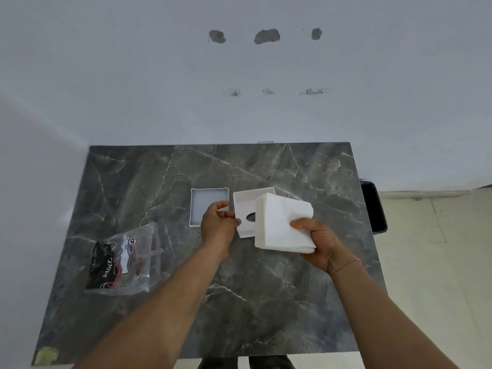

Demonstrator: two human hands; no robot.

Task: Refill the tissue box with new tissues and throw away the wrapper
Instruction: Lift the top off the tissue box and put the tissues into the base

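Note:
My right hand (318,242) holds a thick stack of white tissues (282,222) above the table, thumb on top. The stack partly covers the white tissue box lid (245,206), which has an oval slot. My left hand (218,222) touches the lid's left edge, its fingers curled against it. The open white box base (209,194) lies just left of the lid, with nothing visible inside. The clear plastic wrapper (125,262), printed in black and red, lies flat at the table's left.
The grey marble table (266,302) stands against a white wall. A black bin (374,206) sits on the floor beside the table's right edge. Pale floor tiles lie to the right.

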